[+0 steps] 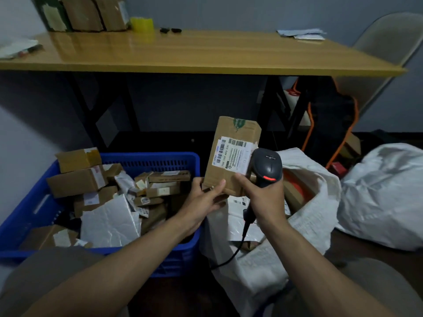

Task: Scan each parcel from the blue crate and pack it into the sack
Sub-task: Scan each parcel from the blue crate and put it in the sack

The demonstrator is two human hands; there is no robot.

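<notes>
Blue crate (160, 160) sits at your left, heaped with loose parcels (109, 220). Your left hand (206, 199) pinches the lower edge of a cardboard box (231, 177), held upright with its label facing you, over the crate's right corner. Your right hand (264, 197) is wrapped round the handle of the scanner (269, 164), whose head is just beside the label. Right of it, the white sack (315, 213) gapes open.

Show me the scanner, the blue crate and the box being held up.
scanner (268, 164): head view, on its grey head.
blue crate (148, 159): head view, on its back wall.
box (232, 154): head view, on its white label.
</notes>
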